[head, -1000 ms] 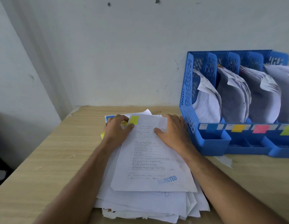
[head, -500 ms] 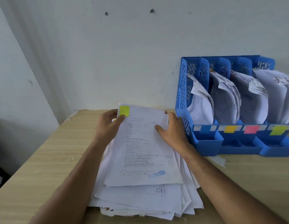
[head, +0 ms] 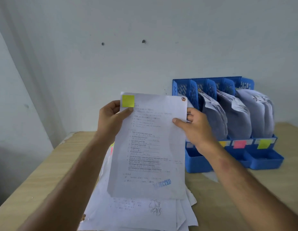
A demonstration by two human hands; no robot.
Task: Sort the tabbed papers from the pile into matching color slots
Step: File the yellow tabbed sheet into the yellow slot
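A white printed sheet [head: 148, 147] with a yellow-green tab [head: 128, 101] at its top left corner is lifted upright above the paper pile [head: 133, 212]. My left hand [head: 111, 119] pinches its top left edge just under the tab. My right hand [head: 193, 124] pinches its right edge. A blue stamp marks the sheet's lower part. To the right stands the blue slotted file rack [head: 201, 164], its slots stuffed with papers and labelled in front by an orange tab [head: 223, 143], a pink tab [head: 239, 144] and a yellow-green tab [head: 263, 143]. My right arm hides the leftmost label.
The wooden table [head: 36, 177] runs under pile and rack, its left edge falling off beside a grey wall. A white wall stands close behind. Pink and yellow tabs [head: 112, 147] peek from the pile beneath the lifted sheet.
Both hands have raised the yellow-green-tabbed sheet from lying on the pile to upright in the air. The view has tilted upward.
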